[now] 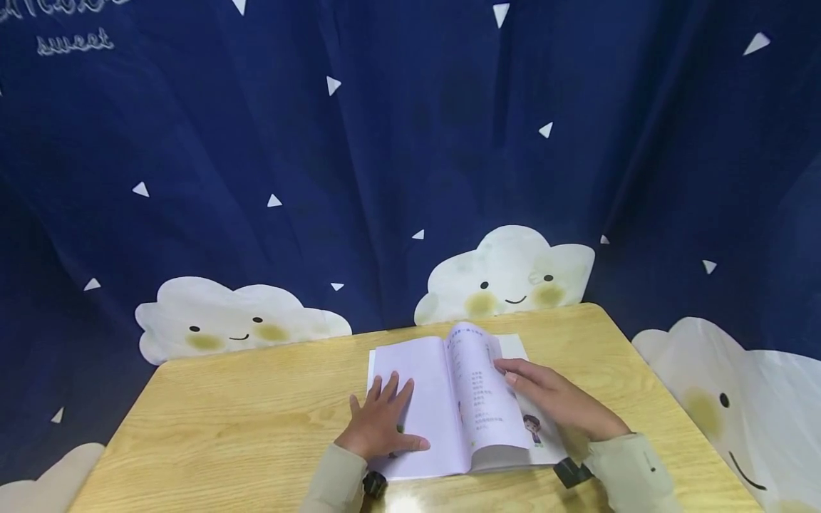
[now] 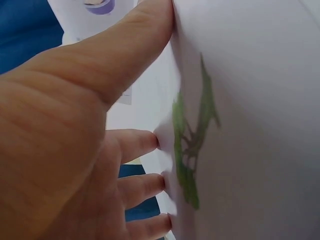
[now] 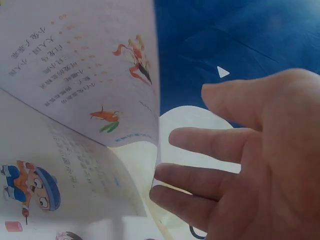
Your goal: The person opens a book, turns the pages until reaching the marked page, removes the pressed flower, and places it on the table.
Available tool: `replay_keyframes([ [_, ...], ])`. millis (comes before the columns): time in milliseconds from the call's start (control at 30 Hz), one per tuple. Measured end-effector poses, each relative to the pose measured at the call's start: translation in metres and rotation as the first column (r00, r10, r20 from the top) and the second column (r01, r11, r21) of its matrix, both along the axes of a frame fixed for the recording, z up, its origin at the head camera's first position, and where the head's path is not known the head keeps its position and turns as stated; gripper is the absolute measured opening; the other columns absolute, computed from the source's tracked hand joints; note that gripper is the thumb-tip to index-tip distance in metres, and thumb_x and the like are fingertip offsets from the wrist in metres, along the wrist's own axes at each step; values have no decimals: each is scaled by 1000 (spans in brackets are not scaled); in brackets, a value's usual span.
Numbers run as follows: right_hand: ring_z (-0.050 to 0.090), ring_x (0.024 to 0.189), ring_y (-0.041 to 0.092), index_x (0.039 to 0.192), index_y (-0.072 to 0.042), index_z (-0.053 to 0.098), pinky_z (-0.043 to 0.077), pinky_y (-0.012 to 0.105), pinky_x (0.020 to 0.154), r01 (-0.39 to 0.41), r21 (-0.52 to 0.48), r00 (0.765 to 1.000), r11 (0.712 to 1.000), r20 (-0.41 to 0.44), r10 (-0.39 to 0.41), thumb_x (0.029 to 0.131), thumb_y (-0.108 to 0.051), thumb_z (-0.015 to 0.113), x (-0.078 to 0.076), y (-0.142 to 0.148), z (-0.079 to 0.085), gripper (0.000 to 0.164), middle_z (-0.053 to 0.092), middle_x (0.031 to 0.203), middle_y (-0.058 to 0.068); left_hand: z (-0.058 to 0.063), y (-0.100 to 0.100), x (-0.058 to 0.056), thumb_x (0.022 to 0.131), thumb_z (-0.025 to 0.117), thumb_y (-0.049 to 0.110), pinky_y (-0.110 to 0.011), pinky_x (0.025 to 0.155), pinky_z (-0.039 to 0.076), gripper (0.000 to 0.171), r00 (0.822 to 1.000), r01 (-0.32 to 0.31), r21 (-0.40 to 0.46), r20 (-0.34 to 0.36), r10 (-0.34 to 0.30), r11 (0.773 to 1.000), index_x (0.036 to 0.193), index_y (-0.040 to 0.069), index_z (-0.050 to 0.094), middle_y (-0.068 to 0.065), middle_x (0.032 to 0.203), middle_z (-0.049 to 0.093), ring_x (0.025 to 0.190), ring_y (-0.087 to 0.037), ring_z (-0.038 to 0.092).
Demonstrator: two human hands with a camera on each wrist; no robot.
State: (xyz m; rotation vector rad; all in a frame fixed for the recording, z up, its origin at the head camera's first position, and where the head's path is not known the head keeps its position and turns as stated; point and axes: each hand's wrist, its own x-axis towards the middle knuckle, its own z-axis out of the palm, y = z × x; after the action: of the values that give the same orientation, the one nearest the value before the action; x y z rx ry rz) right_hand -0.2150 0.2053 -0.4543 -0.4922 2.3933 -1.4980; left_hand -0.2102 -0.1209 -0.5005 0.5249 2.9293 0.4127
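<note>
An open book [image 1: 454, 427] lies on the wooden table [image 1: 244, 420], the left hand [image 1: 380, 425] resting on its left page [image 1: 413, 363] with fingers spread. The right hand [image 1: 561, 400], fingers extended, touches the outer edge of a raised page [image 1: 484, 399] (printed, and bowed upward above the book's right side).

One illustrated book [image 1: 436, 399] lies on one wooden table [image 1: 224, 427]. Two hands are at the book: one left hand [image 1: 381, 425], one right hand [image 1: 564, 400]. Near the book's lower edge are two sleeves [image 1: 336, 479] [image 1: 631, 472] and two black wrist devices [image 1: 375, 484] [image 1: 571, 472]. Behind the book hangs one navy curtain [image 1: 410, 157], printed with at least thirteen white triangles [image 1: 333, 85] and four clouds [image 1: 507, 274]: one straight behind the book, one behind-left, one right, one far left.
</note>
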Motion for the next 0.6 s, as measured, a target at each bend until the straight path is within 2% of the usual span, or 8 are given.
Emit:
replay_keyframes([
  [200,47,124,27,141,-18,49,37,41,100,16,-33,999,999,-44,-17,102,-31,47,-2,4,2,41,51,141,8,4,1,0,68,68,73,-81,93,17,107,1000,3,7,12,-3,1000,152,16,32,-15,158,23,142,-46,18],
  [300,48,127,30,142,-20,48,39,31,99,25,-103,998,994,-51,-31,102,-17,49,-3,6,1,40,48,143,5,5,1,0,68,68,73,-81,93,17,107,1000,4,13,4,-4,1000,151,16,33,-16,157,24,142,-46,18],
  [400,44,132,33,143,-20,46,39,22,98,12,-153,995,988,-100,-28,98,-1,48,-5,6,-1,49,44,147,4,5,0,1,68,69,73,-81,94,17,107,1000,-4,15,10,4,1000,151,16,34,-15,157,24,142,-46,18],
  [500,46,131,32,143,-20,46,44,22,96,30,-164,981,986,-185,-60,95,2,53,-6,4,-4,54,45,147,4,5,-1,3,67,69,73,-81,94,17,107,1000,-7,12,18,6,1000,151,16,34,-15,157,24,142,-46,18],
  [600,53,124,28,142,-18,48,49,28,92,100,-142,945,985,-295,-139,92,-6,64,-8,2,-3,53,49,143,2,5,0,4,68,69,72,-81,94,17,106,1000,-4,16,0,4,1000,151,16,34,-15,157,25,142,-46,19],
])
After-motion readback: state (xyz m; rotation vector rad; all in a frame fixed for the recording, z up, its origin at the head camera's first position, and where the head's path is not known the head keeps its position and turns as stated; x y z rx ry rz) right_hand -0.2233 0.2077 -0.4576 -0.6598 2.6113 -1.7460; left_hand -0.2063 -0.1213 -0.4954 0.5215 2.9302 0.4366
